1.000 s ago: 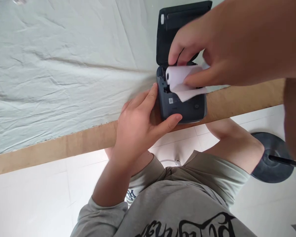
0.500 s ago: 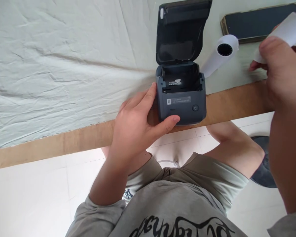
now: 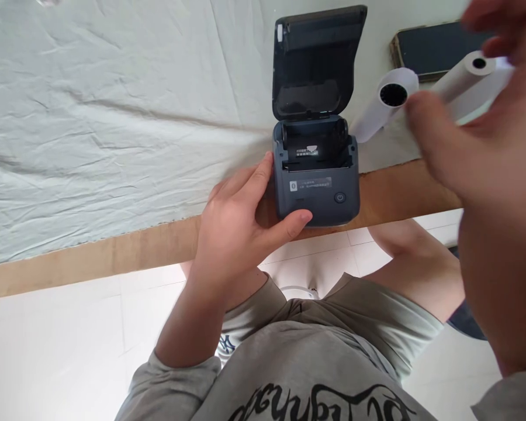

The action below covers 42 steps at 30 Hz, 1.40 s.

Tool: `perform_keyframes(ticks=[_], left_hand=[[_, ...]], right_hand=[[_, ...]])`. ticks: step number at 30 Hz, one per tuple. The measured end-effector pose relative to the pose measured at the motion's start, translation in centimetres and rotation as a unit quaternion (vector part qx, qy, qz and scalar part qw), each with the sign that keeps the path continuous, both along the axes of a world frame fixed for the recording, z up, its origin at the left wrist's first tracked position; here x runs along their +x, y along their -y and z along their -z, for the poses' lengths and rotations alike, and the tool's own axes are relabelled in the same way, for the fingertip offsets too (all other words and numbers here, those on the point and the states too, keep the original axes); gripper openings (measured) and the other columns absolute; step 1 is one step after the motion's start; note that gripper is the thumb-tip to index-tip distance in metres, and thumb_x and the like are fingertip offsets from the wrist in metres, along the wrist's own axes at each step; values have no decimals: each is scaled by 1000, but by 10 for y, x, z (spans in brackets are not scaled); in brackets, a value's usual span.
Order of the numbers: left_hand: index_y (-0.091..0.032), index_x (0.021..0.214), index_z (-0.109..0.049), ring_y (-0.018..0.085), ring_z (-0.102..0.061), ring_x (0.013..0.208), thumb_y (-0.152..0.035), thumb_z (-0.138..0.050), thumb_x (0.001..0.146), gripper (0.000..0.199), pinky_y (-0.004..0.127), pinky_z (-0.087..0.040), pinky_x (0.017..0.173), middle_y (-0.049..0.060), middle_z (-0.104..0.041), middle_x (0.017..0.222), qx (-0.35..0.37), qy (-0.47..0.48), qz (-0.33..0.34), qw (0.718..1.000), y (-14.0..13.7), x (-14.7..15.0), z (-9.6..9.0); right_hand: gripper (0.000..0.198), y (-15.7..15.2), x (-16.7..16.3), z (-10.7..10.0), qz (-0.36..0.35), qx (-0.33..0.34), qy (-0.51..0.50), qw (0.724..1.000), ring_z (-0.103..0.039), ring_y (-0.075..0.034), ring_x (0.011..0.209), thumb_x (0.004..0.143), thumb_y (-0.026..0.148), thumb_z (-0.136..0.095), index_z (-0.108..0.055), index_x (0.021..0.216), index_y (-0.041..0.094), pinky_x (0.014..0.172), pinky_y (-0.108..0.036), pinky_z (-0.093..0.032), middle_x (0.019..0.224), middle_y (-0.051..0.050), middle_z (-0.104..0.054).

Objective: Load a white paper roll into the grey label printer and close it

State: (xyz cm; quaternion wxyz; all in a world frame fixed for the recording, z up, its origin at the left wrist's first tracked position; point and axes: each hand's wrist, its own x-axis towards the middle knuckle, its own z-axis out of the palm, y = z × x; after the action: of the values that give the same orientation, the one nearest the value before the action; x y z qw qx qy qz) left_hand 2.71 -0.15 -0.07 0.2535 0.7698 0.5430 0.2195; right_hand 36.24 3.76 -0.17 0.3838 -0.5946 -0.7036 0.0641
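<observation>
A dark grey portable printer (image 3: 315,202) sits at the table's front edge, its lid (image 3: 315,64) raised and a label visible inside the paper bay. My left hand (image 3: 234,225) holds the printer's left front corner, fingers against the side and thumb across the lower front. To the right lies a white paper roll (image 3: 370,120) with a dark core. Beyond it, my blurred right hand (image 3: 477,117) is spread with thumb and fingers well apart. Below its fingers is a thinner white roll (image 3: 462,76) with a small dark hole, and more white paper partly hidden by the hand.
A smartphone (image 3: 438,47) in a worn case lies behind the rolls. Pale wrinkled cloth (image 3: 114,117) covers the table, leaving a wooden edge strip (image 3: 158,242) bare. My legs are below the edge, above a tiled floor (image 3: 56,351).
My right hand has moved left and its fingers have opened from around the white roll, which now shows its end hole. My left hand still holds the printer, lid raised.
</observation>
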Motion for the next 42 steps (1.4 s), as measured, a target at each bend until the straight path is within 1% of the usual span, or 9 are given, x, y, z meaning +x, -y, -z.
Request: perform_keyframes(ticks=[5, 9, 15, 25, 29, 32, 35, 38, 42], left_hand=[[-18, 178, -66, 37, -80, 131, -68, -72, 103, 90, 53, -63, 128, 11, -85, 141, -1, -15, 2, 1000, -1, 0, -1], [-20, 176, -67, 37, -80, 133, -69, -74, 103, 88, 54, -63, 129, 10, -85, 145, 5, -12, 9, 1000, -2, -1, 0], [-25, 173, -68, 38, -80, 132, -73, -77, 103, 86, 56, -63, 129, 10, -86, 145, 0, 1, 18, 1000, -4, -2, 3], [-21, 177, -63, 41, -76, 142, -78, -72, 106, 91, 58, -58, 135, 14, -82, 154, -9, -8, 30, 999, -3, -2, 2], [-14, 179, -60, 40, -76, 142, -77, -69, 109, 95, 58, -57, 134, 16, -82, 154, -3, 2, 36, 999, -3, -1, 4], [-17, 179, -61, 41, -77, 141, -76, -69, 110, 92, 59, -58, 133, 15, -83, 153, 1, 2, 33, 999, -2, 0, 4], [-15, 179, -60, 40, -76, 142, -76, -68, 111, 92, 59, -57, 134, 16, -82, 153, 2, 6, 35, 999, 0, 0, 4], [-15, 180, -59, 41, -75, 147, -74, -68, 112, 91, 59, -55, 137, 16, -81, 158, 4, 6, 39, 999, 0, -1, 3], [-19, 179, -59, 41, -76, 146, -74, -69, 112, 87, 59, -57, 134, 15, -82, 157, 8, -5, 38, 999, 0, 0, 4]], right_hand=[[68, -24, -7, 18, -39, -16, 130, 991, -58, -36, 165, 99, 45, -80, -66, 164, 33, 143, -70, -51, 169, -9, -62], [72, -25, -6, 29, -37, -36, 105, 993, -61, -32, 158, 96, 42, -83, -63, 165, 31, 134, -63, -62, 162, -11, -62], [67, -24, -8, 36, -22, -72, 79, 994, -69, -30, 137, 98, 57, -84, -62, 153, 27, 127, -61, -64, 147, -14, -66], [62, -26, -4, 37, -17, -73, 61, 995, -66, -28, 137, 93, 63, -89, -68, 137, 24, 120, -54, -67, 142, -15, -62], [65, -23, -3, 39, -3, -44, 51, 998, -69, -26, 130, 91, 62, -91, -69, 139, 24, 118, -57, -66, 135, -12, -64], [87, -25, -2, 43, -21, 14, 12, 1000, -69, -17, 119, 87, 70, -93, -59, 157, 32, 87, -36, -63, 148, -10, -61], [82, -29, -9, 40, -81, 148, -83, 982, -70, -12, 108, 84, 79, -93, -63, 143, 30, 68, -24, -47, 141, -7, -65], [59, -21, -29, 22, -96, 210, -115, 966, -72, -12, 95, 98, 75, -81, -74, 128, 25, 73, -31, -55, 118, -8, -75], [38, -2, -60, -7, -125, 87, 29, 988, -81, -16, 106, 110, 58, -70, -83, 135, 32, 98, -38, -68, 113, -2, -82]])
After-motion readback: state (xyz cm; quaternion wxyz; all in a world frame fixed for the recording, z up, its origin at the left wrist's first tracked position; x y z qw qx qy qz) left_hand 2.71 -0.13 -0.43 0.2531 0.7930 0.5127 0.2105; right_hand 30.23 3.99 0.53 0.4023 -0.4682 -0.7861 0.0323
